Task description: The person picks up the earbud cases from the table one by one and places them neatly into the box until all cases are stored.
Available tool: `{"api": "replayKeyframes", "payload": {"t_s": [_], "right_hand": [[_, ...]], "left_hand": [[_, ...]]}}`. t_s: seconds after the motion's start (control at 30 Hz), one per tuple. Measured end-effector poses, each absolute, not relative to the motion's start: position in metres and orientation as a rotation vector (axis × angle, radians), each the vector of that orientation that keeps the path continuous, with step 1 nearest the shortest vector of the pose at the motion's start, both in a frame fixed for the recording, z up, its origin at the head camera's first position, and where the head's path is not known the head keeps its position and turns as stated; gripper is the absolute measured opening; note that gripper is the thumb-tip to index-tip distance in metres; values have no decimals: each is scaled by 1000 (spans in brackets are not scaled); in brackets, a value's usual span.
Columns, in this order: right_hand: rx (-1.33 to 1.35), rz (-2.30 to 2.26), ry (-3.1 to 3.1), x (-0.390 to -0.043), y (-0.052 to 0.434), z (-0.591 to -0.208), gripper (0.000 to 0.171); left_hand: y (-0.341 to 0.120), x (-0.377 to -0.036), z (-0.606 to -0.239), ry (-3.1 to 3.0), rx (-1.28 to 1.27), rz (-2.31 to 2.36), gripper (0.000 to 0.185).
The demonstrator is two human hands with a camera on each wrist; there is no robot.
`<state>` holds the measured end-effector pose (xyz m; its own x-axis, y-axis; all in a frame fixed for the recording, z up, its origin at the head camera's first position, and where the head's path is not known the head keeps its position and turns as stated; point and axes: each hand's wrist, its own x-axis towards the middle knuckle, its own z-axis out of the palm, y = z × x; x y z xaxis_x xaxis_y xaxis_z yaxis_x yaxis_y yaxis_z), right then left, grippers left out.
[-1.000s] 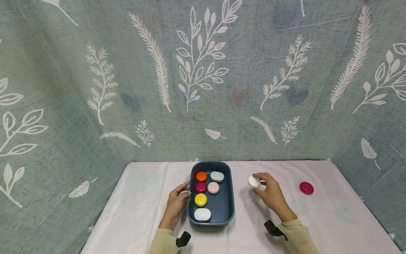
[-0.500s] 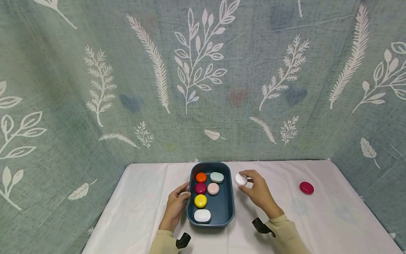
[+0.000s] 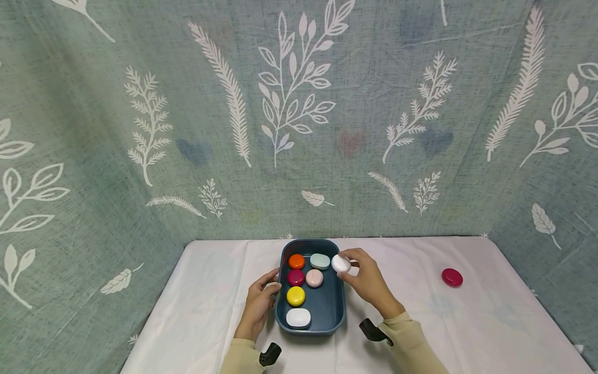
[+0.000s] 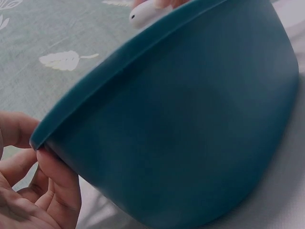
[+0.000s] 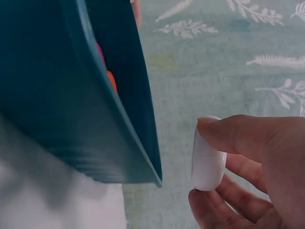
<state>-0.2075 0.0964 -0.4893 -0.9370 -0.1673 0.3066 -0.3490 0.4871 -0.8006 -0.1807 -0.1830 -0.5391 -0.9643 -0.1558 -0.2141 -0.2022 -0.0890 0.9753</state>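
A white oval plastic case [image 3: 340, 263] is pinched in the right hand [image 3: 366, 283] above the far right rim of the dark blue plastic tray [image 3: 337, 311]; the tray's left rim is held by the left hand [image 3: 258, 306].

Teal tray [image 3: 341, 306]; white pebble [image 3: 340, 263]; crimson pebble [image 3: 451, 277]; leaf-patterned green backdrop [image 3: 299, 114].

Left hand [image 3: 259, 304] rests low with fingers bent, right hand [image 3: 362, 280] is raised, its thumb-and-fingertip grip pinched tight.
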Motion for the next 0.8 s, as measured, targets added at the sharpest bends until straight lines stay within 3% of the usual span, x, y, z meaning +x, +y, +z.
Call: {"api": "replayKeyframes", "payload": {"t_s": [0.8], "right_hand": [[678,1415,-2701,-212,64,-490,39]], "left_hand": [[-183,-182,-541,2088,-432,2261,49]]}}
